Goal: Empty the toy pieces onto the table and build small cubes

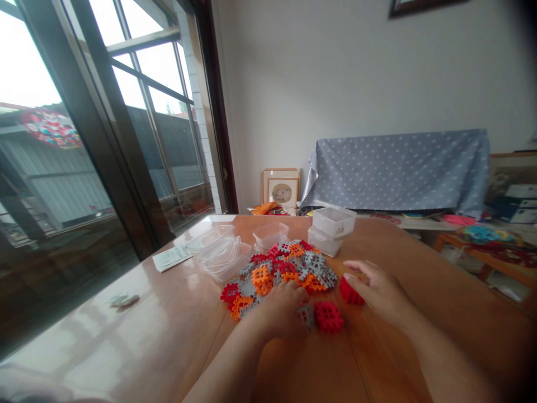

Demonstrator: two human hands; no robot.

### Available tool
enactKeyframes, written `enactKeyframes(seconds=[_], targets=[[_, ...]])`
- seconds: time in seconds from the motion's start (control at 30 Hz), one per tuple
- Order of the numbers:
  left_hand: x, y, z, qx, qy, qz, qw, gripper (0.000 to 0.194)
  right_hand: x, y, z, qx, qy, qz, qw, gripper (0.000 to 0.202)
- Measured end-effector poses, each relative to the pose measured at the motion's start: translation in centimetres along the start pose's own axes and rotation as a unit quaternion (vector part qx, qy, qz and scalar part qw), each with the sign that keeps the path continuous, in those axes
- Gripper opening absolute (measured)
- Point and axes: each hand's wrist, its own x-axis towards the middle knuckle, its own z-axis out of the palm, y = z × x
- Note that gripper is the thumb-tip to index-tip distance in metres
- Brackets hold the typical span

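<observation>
A heap of interlocking plastic lattice pieces in red, orange and grey lies mid-table. My left hand reaches over its near edge with bent fingers; the fingertips are hidden, so what they grip cannot be made out. Close to that hand, a grey piece and a red lattice block rest on the table. My right hand is at the right of the heap, its thumb and fingers apart beside a second red block. The thumb partly covers this block. An orange block sits on the heap.
Two stacked clear plastic boxes stand behind the heap. Clear lids and another clear container are at the back left. A paper with writing and a small pale packet lie on the left of the table.
</observation>
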Motion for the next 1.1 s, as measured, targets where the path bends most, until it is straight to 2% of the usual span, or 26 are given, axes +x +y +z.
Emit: enactKeyframes(seconds=[0.33,0.57,0.73,0.93,1.0,1.1], targets=[[-0.1,-0.6,-0.6,-0.087,0.031,-0.021,0.996,0.026,-0.2,-1.6,-0.1,0.001,-0.005,-0.013,1.0,0.04],[-0.3,-1.0,-1.7,-0.16,0.039,-0.044,0.985,0.041,-0.3,-2.0,0.2,-0.004,-0.005,-0.023,1.0,0.036],[-0.6,-1.9,-2.6,-0.231,0.053,-0.085,0.968,0.042,-0.3,-2.1,0.3,0.001,-0.003,-0.024,1.0,0.036],[-0.8,-4.1,-3.2,-0.208,0.143,-0.131,0.959,0.045,-0.1,-1.5,0.9,0.009,0.003,-0.03,1.0,0.037],[-0.7,-4.6,-3.2,-0.172,0.172,-0.164,0.956,0.047,-0.1,-1.5,1.0,0.01,0.004,-0.029,1.0,0.036],[-0.3,-4.9,-2.8,-0.065,0.24,-0.212,0.945,0.047,-0.2,-1.6,1.2,0.011,0.003,-0.029,1.0,0.034]])
